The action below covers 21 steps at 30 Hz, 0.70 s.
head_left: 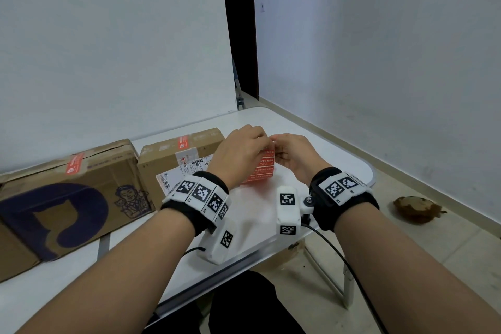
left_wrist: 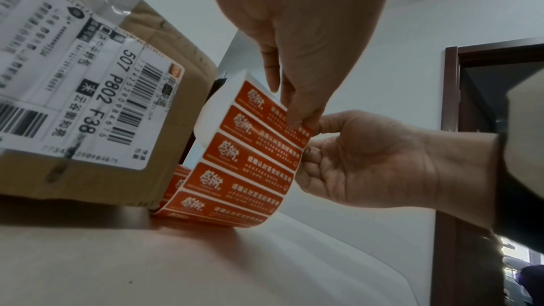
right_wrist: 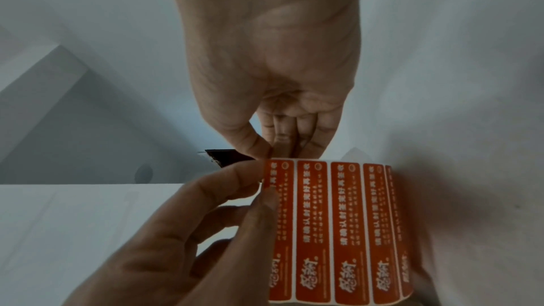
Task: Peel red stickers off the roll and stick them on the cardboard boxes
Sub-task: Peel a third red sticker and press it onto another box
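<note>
We're working over the white table [head_left: 311,149] w/ both hands meeting mid-frame in the head view; largest things first: the big cardboard box [head_left: 62,198] sitting lower left, the smaller box [head_left: 173,154] just right of it, each already wearing a red sticker on top; open tabletop lying centre-right, the rounded table edge dropping to floor at right, so we're keeping elbows in and swinging left toward the boxes, not right.

The sticker roll [left_wrist: 244,159] is standing centre frame in the left wrist view, its base on the table, just beside the small box's labelled face. Our left hand [head_left: 238,154] is pinching the top sticker [left_wrist: 273,111] near its end w/ thumb and forefinger curled; our right hand [left_wrist: 368,159] is curling fingers behind the liner at the roll's right edge, thumb by the sticker's corner; whether that corner is already lifted, can't tell.

Judgement: we're starting a peel; best to bend the liner back sharply, lift the corner low and slow, keep adhesive off fingertips, hold the roll steady so it isn't unspooling; risk is the sticker creasing or folding on itself.
</note>
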{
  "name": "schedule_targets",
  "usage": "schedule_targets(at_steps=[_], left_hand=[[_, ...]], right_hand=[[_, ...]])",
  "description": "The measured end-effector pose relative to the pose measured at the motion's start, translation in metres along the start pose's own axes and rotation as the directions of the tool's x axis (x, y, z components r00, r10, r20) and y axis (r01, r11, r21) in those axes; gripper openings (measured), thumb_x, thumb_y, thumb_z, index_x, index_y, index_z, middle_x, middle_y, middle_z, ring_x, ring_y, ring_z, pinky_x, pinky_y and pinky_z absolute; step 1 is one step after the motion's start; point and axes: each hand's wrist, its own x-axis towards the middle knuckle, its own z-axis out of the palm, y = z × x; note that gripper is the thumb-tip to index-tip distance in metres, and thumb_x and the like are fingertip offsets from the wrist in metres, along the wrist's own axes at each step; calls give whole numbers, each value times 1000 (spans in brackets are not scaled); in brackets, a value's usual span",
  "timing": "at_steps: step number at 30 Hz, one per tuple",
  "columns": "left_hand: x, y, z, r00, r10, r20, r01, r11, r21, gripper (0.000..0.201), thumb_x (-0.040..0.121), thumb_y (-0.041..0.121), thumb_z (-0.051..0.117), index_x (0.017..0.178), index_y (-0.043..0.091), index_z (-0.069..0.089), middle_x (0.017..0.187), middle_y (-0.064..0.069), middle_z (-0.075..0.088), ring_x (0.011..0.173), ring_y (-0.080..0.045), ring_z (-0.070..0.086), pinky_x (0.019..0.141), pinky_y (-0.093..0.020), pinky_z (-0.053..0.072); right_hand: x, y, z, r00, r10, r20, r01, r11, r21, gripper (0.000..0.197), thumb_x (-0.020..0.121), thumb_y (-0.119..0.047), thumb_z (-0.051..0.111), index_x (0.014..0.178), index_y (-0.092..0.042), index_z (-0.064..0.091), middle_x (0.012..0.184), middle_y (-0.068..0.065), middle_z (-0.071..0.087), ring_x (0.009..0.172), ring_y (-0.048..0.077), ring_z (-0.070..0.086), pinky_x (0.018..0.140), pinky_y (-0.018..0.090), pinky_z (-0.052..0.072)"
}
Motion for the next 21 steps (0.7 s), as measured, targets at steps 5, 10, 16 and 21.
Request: schedule_targets(at_steps=[5,10,16,21], left_hand=[[-1,-2,0,1000,-6,27,8,996,-92,17,82,12,58,89,19,71,90,-1,64,85,-23,56,73,-38,46],[-5,-8,-1,996,-61,64,74,968,-238,12,81,14,64,87,21,71,92,1,62,89,-18,56,78,-28,42],[-6,-17,-14,971,-194,142,232,908,-349,8,82,21,68,88,22,73,99,6,62,88,-6,53,71,-2,34],[-7,-21,-23,949,-226,219,309,802,-512,6,78,26,73,84,29,72,102,7,66,94,-6,60,84,-26,49]], right_hand=[[0,-1,1,1000,-16,16,17,998,-57,19,87,1,51,98,-9,62,84,13,61,77,22,56,69,23,53],[-1,2,1,998,-6,58,17,981,-194,25,90,3,40,96,-8,62,91,15,57,78,20,56,65,22,51],[-6,0,3,981,13,193,22,984,-177,19,87,-6,58,102,0,67,78,5,62,70,14,60,72,23,51],[2,2,4,997,-31,65,40,988,-149,14,87,5,57,98,-3,60,81,11,59,69,18,54,69,23,50]])
